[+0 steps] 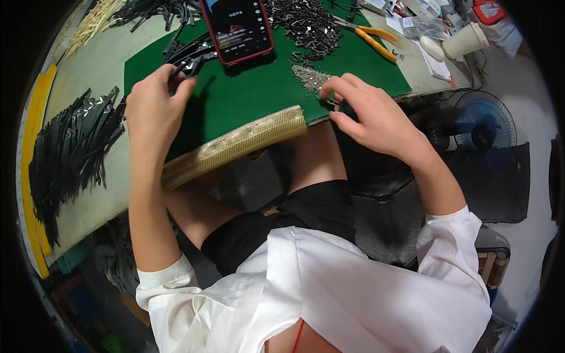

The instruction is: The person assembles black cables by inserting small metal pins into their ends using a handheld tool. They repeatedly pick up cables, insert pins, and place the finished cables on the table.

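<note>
My left hand [154, 106] is closed in a pinch on a thin black strip [175, 73], beside a loose bunch of similar black strips [197, 48] on the green mat [235, 94]. Over the mat's near right edge, my right hand [376, 115] has thumb and fingers curled around a small dark piece [333, 105] with a shiny part; its exact kind is too small to tell. Just left of those fingertips lies a little heap of tiny silvery metal parts [311, 78]. Farther back spreads a larger pile of small black pieces [306, 29].
A phone [238, 29] in a red case leans at the back. Orange-handled pliers [376, 44] lie back right, near a paper cup [465, 40]. A mesh-textured, gold-coloured roll [235, 144] lines the table's front edge. Black strips [76, 147] pile up at left; a fan [482, 135] stands right.
</note>
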